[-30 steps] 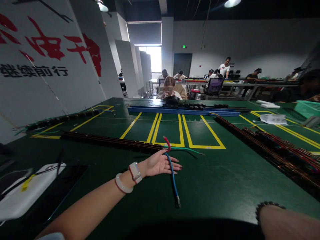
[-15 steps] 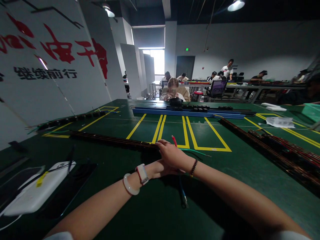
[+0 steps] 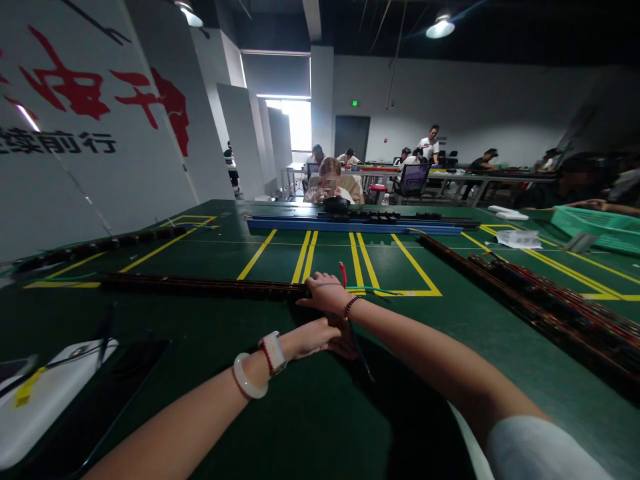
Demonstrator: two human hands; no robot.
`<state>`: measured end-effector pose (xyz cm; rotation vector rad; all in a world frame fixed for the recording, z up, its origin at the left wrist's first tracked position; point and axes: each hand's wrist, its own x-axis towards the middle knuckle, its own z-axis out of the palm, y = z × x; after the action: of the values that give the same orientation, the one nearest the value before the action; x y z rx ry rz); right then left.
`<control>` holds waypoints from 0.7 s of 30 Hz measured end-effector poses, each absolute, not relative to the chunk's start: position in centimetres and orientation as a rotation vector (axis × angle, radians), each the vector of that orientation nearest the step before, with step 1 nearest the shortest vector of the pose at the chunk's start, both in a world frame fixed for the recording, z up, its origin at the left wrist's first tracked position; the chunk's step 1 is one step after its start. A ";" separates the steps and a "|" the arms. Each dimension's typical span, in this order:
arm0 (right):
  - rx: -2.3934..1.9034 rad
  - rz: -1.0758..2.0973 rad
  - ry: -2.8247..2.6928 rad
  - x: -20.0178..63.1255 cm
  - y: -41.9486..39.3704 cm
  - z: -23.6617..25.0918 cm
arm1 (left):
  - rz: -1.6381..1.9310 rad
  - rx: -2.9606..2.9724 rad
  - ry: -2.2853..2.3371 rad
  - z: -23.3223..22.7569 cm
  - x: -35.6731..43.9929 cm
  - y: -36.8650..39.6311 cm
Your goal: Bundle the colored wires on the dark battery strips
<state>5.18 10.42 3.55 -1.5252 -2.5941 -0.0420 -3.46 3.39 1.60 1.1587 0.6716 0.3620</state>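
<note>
Across the middle of the green worktable (image 3: 310,427), a long dark wire-bundle assembly (image 3: 200,284), laid roughly crosswise just below boxes of yellow tape (image 3: 420,293), right end up against the right hand (image 3: 327,293). From that end, a short red lead (image 3: 343,275) pointing upward and a green lead (image 3: 373,290) trailing rightward over the table. Over the bundle's end, right-hand fingers bent and fairly close together; cannot tell whether pinching anything. Around the right wrist, a dark beaded bracelet (image 3: 351,307). Below and partly behind it, the left hand (image 3: 317,337), low over the table, fingers mostly hidden and in shadow; cannot tell whether wide, narrow or holding. Beside those fingers, a dark blue lead (image 3: 361,353) slanting down. On the left wrist, a watch (image 3: 273,353) and a pale bangle (image 3: 239,373). At lower left, a white device (image 3: 55,393) beside a dark glossy slab (image 3: 125,393). To the right, more wire bundles (image 3: 560,293) at a slant. Farther off, a blue channel (image 3: 350,228), a green plastic basket (image 3: 600,227) and a seated person (image 3: 327,187).
</note>
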 end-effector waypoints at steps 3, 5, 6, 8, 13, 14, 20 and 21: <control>-1.532 -0.020 -2.627 4.3 11.3 3.7 | 0.334 1.172 0.668 1.5 -3.5 3.5; -1.491 -0.013 -2.644 3.4 11.8 3.7 | 0.336 1.172 0.661 1.1 -3.5 3.6; -1.461 -0.020 -2.653 3.0 12.0 3.6 | 0.341 1.169 0.657 0.9 -3.5 3.7; -1.413 -0.055 -2.668 2.2 12.3 3.3 | 0.351 1.158 0.646 0.5 -3.6 3.9; -1.430 -0.150 -2.641 1.0 13.1 2.4 | 0.372 1.163 0.632 0.1 -3.6 4.1; -1.433 -0.158 -2.631 1.0 13.2 2.3 | 0.373 1.167 0.632 0.2 -3.6 4.1; -1.406 -0.230 -2.579 1.5 13.3 2.4 | 0.345 1.179 0.651 1.2 -3.5 3.6; -1.398 -0.261 -2.574 1.8 13.3 2.6 | 0.349 1.176 0.650 1.2 -3.5 3.6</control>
<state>1.75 13.35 2.61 -1.3980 -2.5739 -0.2612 -3.48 3.60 1.24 1.1758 0.6504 0.3487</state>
